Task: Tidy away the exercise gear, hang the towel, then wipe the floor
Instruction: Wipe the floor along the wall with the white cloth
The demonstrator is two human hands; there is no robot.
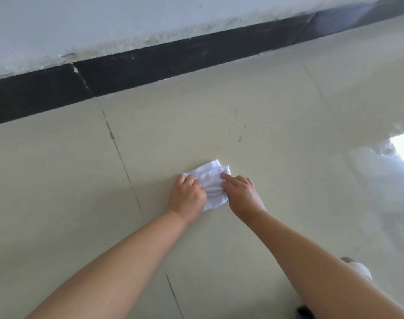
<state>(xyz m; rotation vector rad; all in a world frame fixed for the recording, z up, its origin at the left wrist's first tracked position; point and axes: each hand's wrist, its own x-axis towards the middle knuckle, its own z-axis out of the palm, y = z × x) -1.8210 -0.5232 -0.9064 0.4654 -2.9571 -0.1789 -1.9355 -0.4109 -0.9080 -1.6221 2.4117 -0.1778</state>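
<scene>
Small white folded cloth (213, 184) lies flat on the pale beige tiled floor (277, 107), mid-tile, just right of a dark grout line (118, 148) and well apart from the black skirting strip (150, 67) at the foot of the white wall (104, 21). Left hand (188, 198) rests on the cloth's left edge, fingers curled down, pressing rather than pinching. Right hand (242, 195) rests on the right edge, index finger extended flat along the fabric. Both forearms bare. Glossy wet-looking patch (380, 171) toward the floor's right side. Light shoe (360, 269) partly visible near the lower right.
</scene>
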